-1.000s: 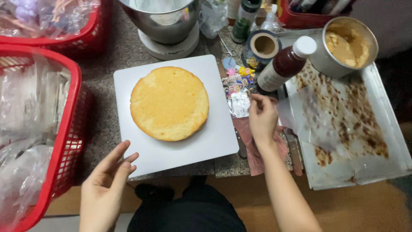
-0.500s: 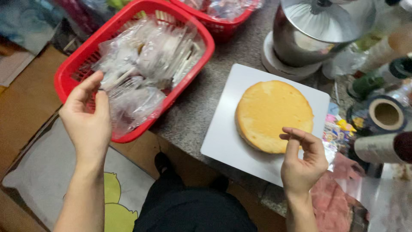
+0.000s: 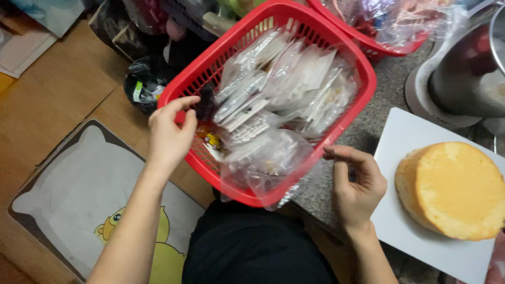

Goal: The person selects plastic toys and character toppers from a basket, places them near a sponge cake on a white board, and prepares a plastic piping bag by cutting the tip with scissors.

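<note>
On grey counter (image 3: 389, 92), red basket (image 3: 344, 113), wooden floor (image 3: 58, 89)

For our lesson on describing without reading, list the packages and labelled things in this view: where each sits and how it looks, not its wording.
Clear plastic packets: piled in the red basket, flat, see-through with pale contents.
Loose clear bag: at the basket's near edge, crumpled, beside the right hand.
Small yellow packet: in the basket near the left hand.
Black bag: on the floor left of the basket, with a small pale label.
</note>
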